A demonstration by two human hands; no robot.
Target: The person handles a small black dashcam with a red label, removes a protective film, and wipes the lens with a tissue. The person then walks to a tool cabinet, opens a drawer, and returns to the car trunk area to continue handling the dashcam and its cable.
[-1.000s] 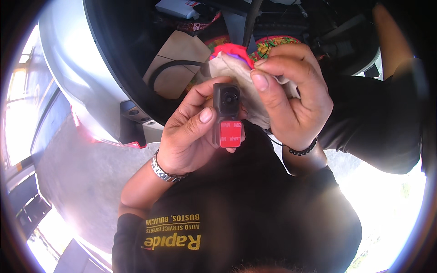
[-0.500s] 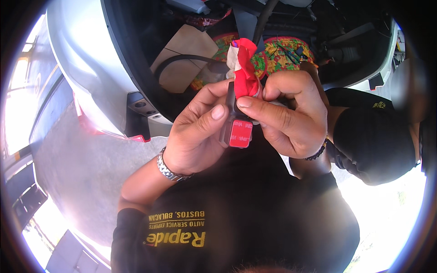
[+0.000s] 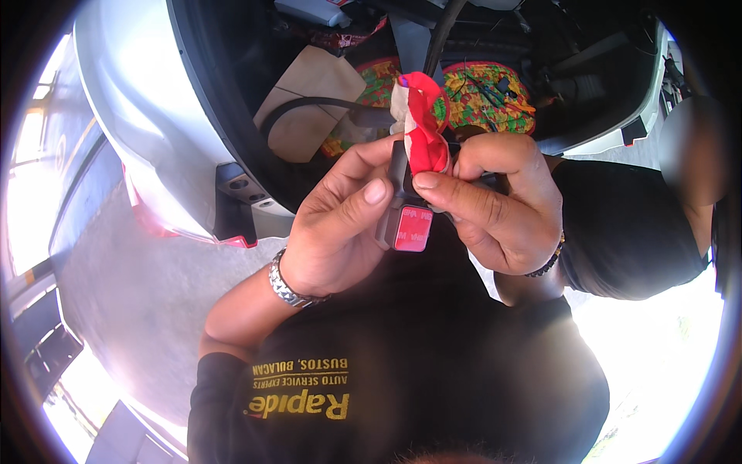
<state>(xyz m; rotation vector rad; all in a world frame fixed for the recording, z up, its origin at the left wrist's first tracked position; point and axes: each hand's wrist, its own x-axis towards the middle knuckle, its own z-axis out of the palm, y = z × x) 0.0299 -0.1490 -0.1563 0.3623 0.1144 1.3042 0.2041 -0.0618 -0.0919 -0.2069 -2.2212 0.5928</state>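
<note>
Black device point(image 3: 402, 209) pinched by left hand point(image 3: 340, 224); right hand point(image 3: 502, 209) fingers grip red-white cloth point(image 3: 421, 127).

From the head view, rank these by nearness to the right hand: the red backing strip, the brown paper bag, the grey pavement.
1. Red backing strip: pinched in the right hand, at centre.
2. Brown paper bag: inside the open vehicle, up and to the left.
3. Grey pavement: far lower left, under the vehicle's silver body.
</note>
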